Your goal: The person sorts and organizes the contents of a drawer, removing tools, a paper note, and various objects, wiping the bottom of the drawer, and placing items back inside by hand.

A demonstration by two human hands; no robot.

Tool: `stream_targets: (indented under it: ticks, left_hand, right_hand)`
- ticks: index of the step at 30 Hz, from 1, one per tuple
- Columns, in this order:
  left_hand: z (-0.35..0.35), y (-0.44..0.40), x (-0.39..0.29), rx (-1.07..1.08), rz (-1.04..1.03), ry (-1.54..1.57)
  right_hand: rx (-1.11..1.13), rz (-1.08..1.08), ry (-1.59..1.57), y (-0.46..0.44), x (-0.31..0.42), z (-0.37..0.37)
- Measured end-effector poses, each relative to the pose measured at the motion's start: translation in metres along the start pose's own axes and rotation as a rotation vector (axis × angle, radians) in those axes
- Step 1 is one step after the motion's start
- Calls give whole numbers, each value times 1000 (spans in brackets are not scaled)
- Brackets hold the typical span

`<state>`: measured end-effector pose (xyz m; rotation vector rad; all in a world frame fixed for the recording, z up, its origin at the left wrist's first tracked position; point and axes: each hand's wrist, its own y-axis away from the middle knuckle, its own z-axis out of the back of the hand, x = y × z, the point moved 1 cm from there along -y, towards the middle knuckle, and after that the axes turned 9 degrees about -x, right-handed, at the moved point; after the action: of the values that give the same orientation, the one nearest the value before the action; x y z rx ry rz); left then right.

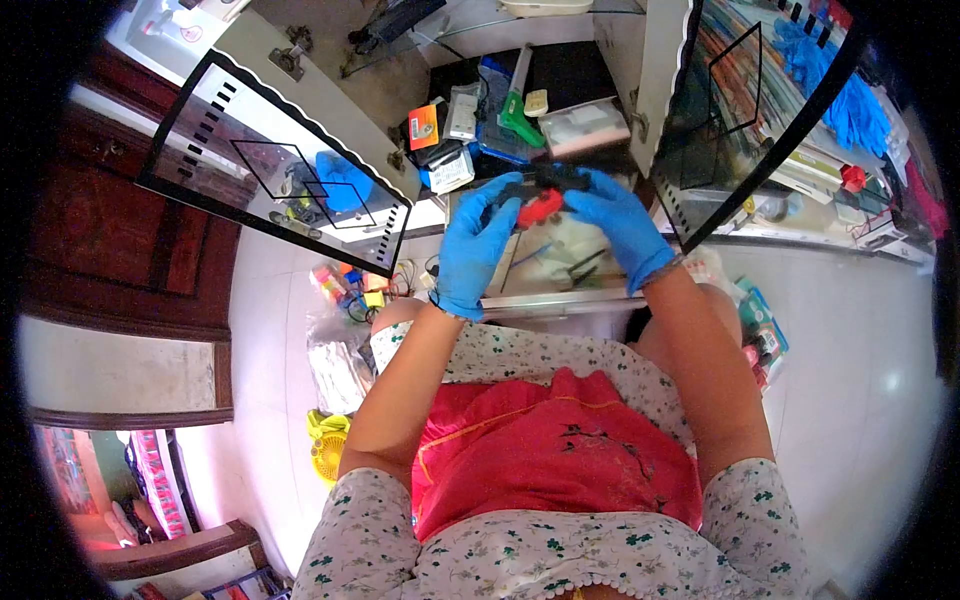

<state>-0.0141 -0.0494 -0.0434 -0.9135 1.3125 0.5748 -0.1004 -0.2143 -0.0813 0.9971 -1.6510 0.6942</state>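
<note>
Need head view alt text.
Blue-gloved left hand and right hand hold a black-and-red item before an open cabinet. Inside lie a green object and pale box; red fabric covers the lap.

The single head-worn fisheye view looks forward and steeply down, close above the lap (520, 352), toward an open cabinet (575, 72).

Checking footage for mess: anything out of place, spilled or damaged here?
Clutter: a yellow fan and a plastic bag lie loose on the floor at the person's left, rather than stored. No spill shows. The left hand and right hand partly cover the black-and-red item, so damage there is unclear.
</note>
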Motion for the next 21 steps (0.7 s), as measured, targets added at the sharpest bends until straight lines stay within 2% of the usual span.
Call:
stream_targets:
  ticks: [5, 7, 8, 11, 12, 14, 15, 17, 19, 21]
  left_hand:
    - [0, 3, -9, 0, 78, 46]
    - [-3, 13, -22, 55, -192, -384]
    - [-6, 17, -24, 55, -191, -384]
    - [-18, 25, -23, 98, -407, -501]
    - [-20, 25, -23, 97, -408, -501]
    - [-22, 22, -23, 60, -133, -183]
    - [-23, 21, -25, 60, -133, -182]
    - [-21, 18, -27, 68, -11, 22]
    - [-13, 8, -19, 26, 1, 13]
    - [-2, 2, -6, -72, 45, 2]
  right_hand:
    - [-37, -11, -20, 0, -1, -2]
    - [-46, -7, -8, 0, 0, -1]
    - [-81, -18, -14, 0, 1, 0]
    - [-122, -42, -57, -4, -6, 5]
    - [-132, -54, -93, -5, -6, 4]
    - [-142, -94, -85, -4, -6, 5]
    - [-151, -135, -77, -3, -5, 5]
    - [-155, -129, -72, -6, -13, 8]
    - [-158, -123, -66, -7, -15, 9]
    - [-15, -95, -106, -6, -12, 6]
